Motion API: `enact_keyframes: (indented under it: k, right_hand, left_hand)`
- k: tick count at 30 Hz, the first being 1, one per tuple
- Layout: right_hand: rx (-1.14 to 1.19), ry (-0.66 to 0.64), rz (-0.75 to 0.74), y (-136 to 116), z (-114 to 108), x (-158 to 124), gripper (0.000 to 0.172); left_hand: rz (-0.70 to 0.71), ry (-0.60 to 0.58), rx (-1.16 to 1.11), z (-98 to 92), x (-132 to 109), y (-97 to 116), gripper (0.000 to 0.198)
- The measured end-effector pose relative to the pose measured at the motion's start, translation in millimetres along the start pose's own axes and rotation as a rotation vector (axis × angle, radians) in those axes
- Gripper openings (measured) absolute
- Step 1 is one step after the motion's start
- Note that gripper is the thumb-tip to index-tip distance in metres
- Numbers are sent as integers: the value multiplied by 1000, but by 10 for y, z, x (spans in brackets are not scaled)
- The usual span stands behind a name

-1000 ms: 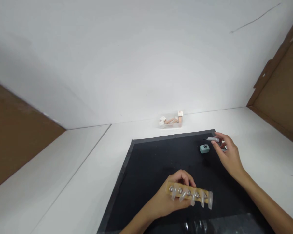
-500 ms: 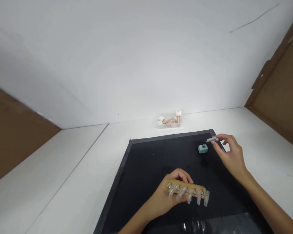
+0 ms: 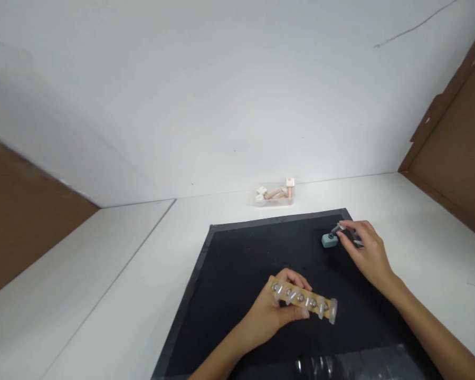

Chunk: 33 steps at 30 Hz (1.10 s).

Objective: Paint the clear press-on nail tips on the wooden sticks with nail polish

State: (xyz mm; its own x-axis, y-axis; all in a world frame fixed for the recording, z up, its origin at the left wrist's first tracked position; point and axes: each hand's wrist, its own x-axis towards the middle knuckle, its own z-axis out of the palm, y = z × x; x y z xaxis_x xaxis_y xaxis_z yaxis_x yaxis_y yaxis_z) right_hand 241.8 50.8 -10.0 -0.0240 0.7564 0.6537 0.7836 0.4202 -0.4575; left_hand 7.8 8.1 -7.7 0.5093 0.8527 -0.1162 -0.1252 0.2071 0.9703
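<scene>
Tan strip (image 3: 304, 293) bearing clear tips (image 3: 321, 307) sits gripped in the left hand (image 3: 275, 311); likely light, stiff, best held by its long edges, sparing those fragile-looking tips. The right hand (image 3: 370, 256) pinches a grey cap (image 3: 338, 229) at the teal bottle (image 3: 329, 241) just beyond its fingertips.

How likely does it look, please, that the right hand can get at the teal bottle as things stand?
Probably yes: the right hand is beside the teal bottle with nothing visibly blocking the way, though that hand holds a grey tool.
</scene>
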Motion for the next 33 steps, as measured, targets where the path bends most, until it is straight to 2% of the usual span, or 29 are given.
enact_keyframes:
  k: [11,20,26,30,33]
  right_hand:
    - [30,-79,-32,71,123,-46,14]
    - [8,12,8,27,41,-17,13]
    - [-1,59,39,5,-26,6,12]
    - [27,70,129,-19,-62,12,13]
    - [192,98,269,-88,-99,18,15]
  left_hand:
    - [-148,95,-229,-27,13,-48,44]
    - [-186,267,-308,-55,58,43,48]
    - [-180,296,-300,-63,69,23,48]
    - [-165,261,-309,-66,58,11,45]
    - [-154,237,-312,-69,46,13,45]
